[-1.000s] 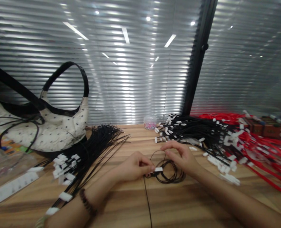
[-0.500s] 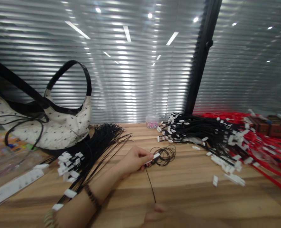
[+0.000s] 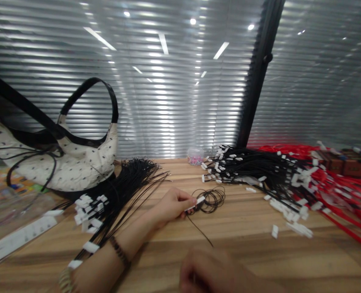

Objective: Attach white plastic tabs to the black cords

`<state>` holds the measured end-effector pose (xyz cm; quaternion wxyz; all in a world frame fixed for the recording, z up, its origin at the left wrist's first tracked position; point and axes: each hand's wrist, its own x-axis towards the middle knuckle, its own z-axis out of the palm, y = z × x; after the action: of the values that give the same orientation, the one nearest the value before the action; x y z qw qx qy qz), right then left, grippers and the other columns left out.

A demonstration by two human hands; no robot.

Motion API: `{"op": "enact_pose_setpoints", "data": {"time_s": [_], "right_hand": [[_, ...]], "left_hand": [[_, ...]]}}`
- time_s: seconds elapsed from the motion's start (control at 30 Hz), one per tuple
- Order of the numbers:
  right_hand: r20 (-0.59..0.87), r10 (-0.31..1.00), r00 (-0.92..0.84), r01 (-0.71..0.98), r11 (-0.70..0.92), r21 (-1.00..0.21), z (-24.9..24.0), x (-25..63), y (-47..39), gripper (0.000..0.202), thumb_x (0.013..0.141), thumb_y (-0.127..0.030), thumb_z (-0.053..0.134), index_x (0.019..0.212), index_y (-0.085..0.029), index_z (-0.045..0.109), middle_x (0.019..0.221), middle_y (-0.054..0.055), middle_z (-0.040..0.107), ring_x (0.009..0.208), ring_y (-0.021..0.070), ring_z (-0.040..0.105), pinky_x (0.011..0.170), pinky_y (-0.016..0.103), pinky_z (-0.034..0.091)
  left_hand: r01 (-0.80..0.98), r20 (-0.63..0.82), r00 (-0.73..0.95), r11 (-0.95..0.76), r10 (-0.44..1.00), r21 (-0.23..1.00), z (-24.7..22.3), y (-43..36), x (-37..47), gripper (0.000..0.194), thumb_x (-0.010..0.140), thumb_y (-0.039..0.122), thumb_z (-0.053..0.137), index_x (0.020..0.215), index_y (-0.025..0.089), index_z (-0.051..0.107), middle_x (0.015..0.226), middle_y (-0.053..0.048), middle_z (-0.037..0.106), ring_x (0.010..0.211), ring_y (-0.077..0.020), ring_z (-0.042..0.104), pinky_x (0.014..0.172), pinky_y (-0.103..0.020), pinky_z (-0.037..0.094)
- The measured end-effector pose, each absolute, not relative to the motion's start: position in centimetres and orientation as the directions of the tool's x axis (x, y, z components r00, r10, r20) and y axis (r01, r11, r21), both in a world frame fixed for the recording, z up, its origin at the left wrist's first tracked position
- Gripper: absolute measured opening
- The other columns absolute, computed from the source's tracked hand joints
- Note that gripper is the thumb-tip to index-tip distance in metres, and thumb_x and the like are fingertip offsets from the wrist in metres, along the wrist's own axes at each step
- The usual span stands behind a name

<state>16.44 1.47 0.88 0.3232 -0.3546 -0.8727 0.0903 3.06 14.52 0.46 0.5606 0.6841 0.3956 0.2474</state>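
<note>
My left hand (image 3: 178,205) is closed, thumb and fingers pinching a small white plastic tag (image 3: 200,200). Beyond its fingertips lies a loose coil of thin black cord (image 3: 214,201) on the table. One length of this cord runs from under the left hand toward the front, and its visible end reaches the edge of my right hand (image 3: 209,268). The right hand is low at the front, slightly blurred, with curled fingers. Whatever those fingers hold is hidden.
On the wooden table (image 3: 244,244), black cords with white tags (image 3: 119,195) lie left, near a patterned bag (image 3: 85,162). Another black bundle (image 3: 259,162), red straps (image 3: 345,199) and loose white pieces (image 3: 275,231) lie right. A small clear tub (image 3: 195,157) stands at the back.
My right hand has shifted slightly up and closed into a curl. The cord stretch between the hands has swung right. My left hand stays in place, still pinching the white tag.
</note>
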Motion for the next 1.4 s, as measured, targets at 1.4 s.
{"op": "enact_pose_setpoints", "data": {"time_s": [1.4], "right_hand": [[0.117,0.993,0.021,0.33,0.104,-0.938,-1.9,19.4,7.6,0.019,0.075,-0.027,0.041,0.063,-0.016,0.052,0.05,-0.004,0.044,0.045,0.0099,0.038,0.045,0.021,0.028]], "left_hand": [[0.034,-0.083,0.522,0.076,0.849,0.997,0.5,14.4,3.3,0.033,0.061,0.042,0.07,0.058,0.009,0.064,0.053,0.001,0.053,0.045,-0.0065,0.038,0.042,-0.021,0.023]]}}
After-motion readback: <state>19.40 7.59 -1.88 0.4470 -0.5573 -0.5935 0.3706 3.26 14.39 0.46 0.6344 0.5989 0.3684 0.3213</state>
